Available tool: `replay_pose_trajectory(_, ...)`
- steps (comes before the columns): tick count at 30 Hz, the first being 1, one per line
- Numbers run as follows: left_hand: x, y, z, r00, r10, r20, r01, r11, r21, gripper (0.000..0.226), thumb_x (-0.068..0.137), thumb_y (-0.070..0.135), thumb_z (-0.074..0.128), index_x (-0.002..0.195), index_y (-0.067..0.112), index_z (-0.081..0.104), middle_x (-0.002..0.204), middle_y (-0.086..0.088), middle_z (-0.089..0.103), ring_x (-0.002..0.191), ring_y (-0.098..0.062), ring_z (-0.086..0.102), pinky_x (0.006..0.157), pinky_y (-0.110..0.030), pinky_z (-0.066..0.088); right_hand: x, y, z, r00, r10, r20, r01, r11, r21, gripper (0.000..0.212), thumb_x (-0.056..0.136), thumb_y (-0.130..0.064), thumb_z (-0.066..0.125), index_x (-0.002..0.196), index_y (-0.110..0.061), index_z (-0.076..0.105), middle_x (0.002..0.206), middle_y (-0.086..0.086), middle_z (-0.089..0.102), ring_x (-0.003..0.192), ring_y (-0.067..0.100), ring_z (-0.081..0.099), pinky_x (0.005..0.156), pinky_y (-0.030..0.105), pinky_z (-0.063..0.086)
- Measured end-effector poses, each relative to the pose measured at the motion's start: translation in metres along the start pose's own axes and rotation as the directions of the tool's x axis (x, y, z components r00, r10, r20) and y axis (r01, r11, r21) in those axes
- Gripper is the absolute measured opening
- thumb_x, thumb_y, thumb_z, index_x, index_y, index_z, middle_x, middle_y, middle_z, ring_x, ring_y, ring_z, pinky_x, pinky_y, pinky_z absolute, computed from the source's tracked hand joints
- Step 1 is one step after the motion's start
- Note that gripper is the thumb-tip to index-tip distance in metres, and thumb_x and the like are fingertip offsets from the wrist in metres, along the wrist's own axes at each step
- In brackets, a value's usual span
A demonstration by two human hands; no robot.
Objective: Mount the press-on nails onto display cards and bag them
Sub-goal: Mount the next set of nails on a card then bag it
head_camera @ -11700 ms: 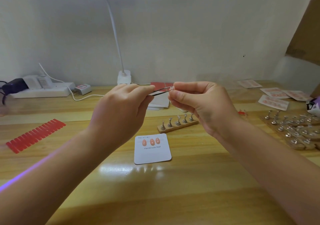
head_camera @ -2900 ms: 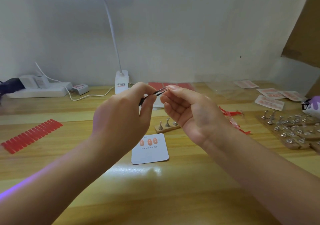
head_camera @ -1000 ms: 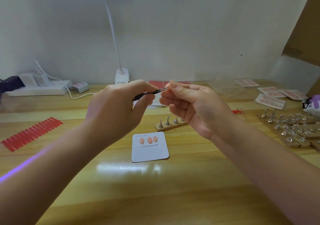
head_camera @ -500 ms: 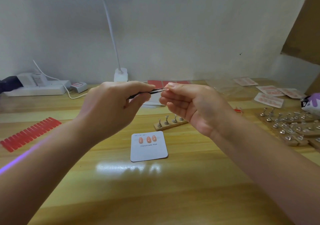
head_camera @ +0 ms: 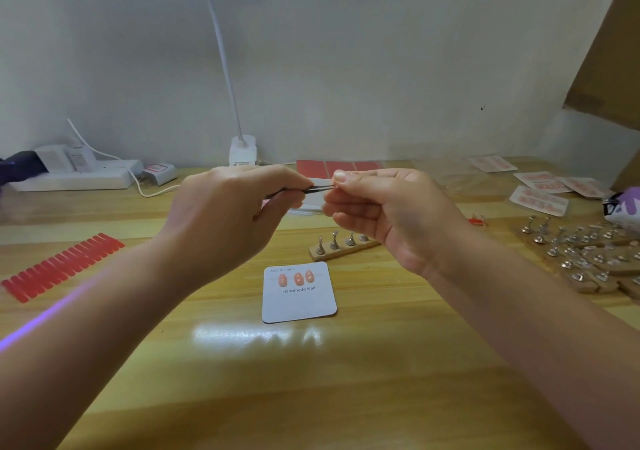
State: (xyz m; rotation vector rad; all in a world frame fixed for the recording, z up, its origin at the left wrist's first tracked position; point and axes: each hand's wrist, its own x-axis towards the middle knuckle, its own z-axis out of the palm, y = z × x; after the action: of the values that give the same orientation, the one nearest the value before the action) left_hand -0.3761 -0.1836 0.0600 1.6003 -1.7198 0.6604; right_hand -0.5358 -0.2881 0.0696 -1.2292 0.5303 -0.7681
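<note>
Bench point(head_camera: 346, 380): yellow wood with a glossy top, light reflected on it just in front of the card.
Display card point(head_camera: 299, 293): white, rounded corners, lying flat on the bench below the hands; three pink press-on nails point(head_camera: 298, 278) in a row near its top edge, above the print "Handmade Nail".
Left hand point(head_camera: 225, 221): raised above the bench, its fingers curled round dark tweezers point(head_camera: 304, 190) and pinching them; the tips point right, toward the other hand.
Right hand point(head_camera: 388, 214): raised at the same height, thumb and forefinger pressed together at the tweezers' tips; what they pinch is too small to tell. The other fingers are loosely curled beneath.
Wooden strip point(head_camera: 343, 247): just beyond the card, partly behind the right hand, carrying small metal nail stands in a row.
Red strips point(head_camera: 62, 266): a long row lying flat at the left of the bench, well apart from the card.
More stands point(head_camera: 585, 249): many metal stands on wooden strips at the right.
Packets point(head_camera: 540, 200): flat pink-and-white packets at the far right, beyond the stands.
Red sheets point(head_camera: 339, 165): flat at the back, behind the hands.
Lamp base point(head_camera: 242, 150): white, against the wall, with a thin white neck rising from it.
Power strip point(head_camera: 76, 176): white, at the far left by the wall, with plugs and a white cable.
</note>
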Motion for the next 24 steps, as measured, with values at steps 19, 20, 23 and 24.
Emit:
replay_pose_trajectory(19, -0.001, -0.004, 0.014, 0.951, -0.197, 0.238, 0.308, 0.679, -0.667, 0.017, 0.09, 0.011, 0.06, 0.091, 0.026, 0.068, 0.073, 0.007, 0.071, 0.051, 0.0, 0.049, 0.052, -0.011, 0.037, 0.004, -0.008, -0.006, 0.937, 0.243, 0.251, -0.306, 0.916, 0.259, 0.013, 0.068, -0.001, 0.062, 0.064, 0.004, 0.073, 0.067, 0.015, 0.068, 0.058, 0.018, 0.068, 0.051, 0.022, 0.055)
replay_pose_trajectory(20, -0.001, -0.004, 0.015, 0.951, -0.201, 0.234, 0.308, 0.676, -0.67, 0.016, 0.09, 0.01, 0.06, 0.092, 0.024, 0.068, 0.073, 0.008, 0.071, 0.052, 0.0, 0.051, 0.053, -0.01, 0.038, 0.004, -0.008, -0.007, 0.937, 0.24, 0.254, -0.305, 0.915, 0.262, 0.013, 0.067, 0.0, 0.061, 0.063, 0.004, 0.073, 0.067, 0.015, 0.069, 0.058, 0.018, 0.069, 0.052, 0.022, 0.055)
replay_pose_trajectory(23, -0.001, -0.001, 0.017, 0.952, -0.213, 0.219, 0.306, 0.653, -0.693, 0.017, 0.09, 0.008, 0.06, 0.093, 0.022, 0.068, 0.072, 0.01, 0.07, 0.055, 0.002, 0.055, 0.056, -0.006, 0.039, 0.004, -0.009, -0.007, 0.937, 0.234, 0.26, -0.305, 0.91, 0.282, 0.012, 0.065, 0.002, 0.062, 0.06, 0.002, 0.073, 0.068, 0.015, 0.069, 0.059, 0.019, 0.069, 0.053, 0.022, 0.056)
replay_pose_trajectory(24, -0.002, 0.0, 0.017, 0.952, -0.219, 0.215, 0.306, 0.642, -0.703, 0.017, 0.089, 0.007, 0.059, 0.092, 0.022, 0.068, 0.072, 0.01, 0.07, 0.055, 0.002, 0.056, 0.057, -0.005, 0.039, 0.004, -0.01, -0.007, 0.937, 0.234, 0.259, -0.307, 0.907, 0.29, 0.012, 0.064, 0.002, 0.062, 0.059, 0.002, 0.073, 0.068, 0.015, 0.069, 0.059, 0.019, 0.069, 0.053, 0.022, 0.056)
